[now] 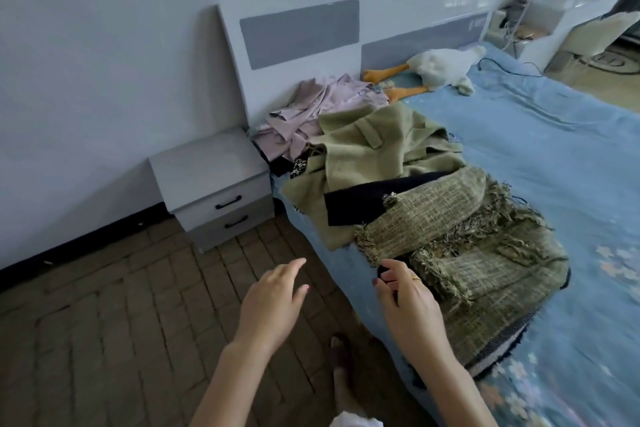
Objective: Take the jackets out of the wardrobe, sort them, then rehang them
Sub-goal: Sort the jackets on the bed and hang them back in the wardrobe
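Now the right hand (405, 302) pinches something dark by the fringed green tweed jacket (478, 260); the left hand (273, 302) hangs open, empty. Pulling might drag that jacket off the blue bed (571, 156).

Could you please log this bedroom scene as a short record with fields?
setting: bed with blue cover, grey nightstand beside it
jackets: green fringed tweed jacket nearest, olive coat behind it, pink garment by the headboard
left hand: open, over the floor
right hand: fingers loosely curled at the tweed's edge; grip unclear
other: plush goose
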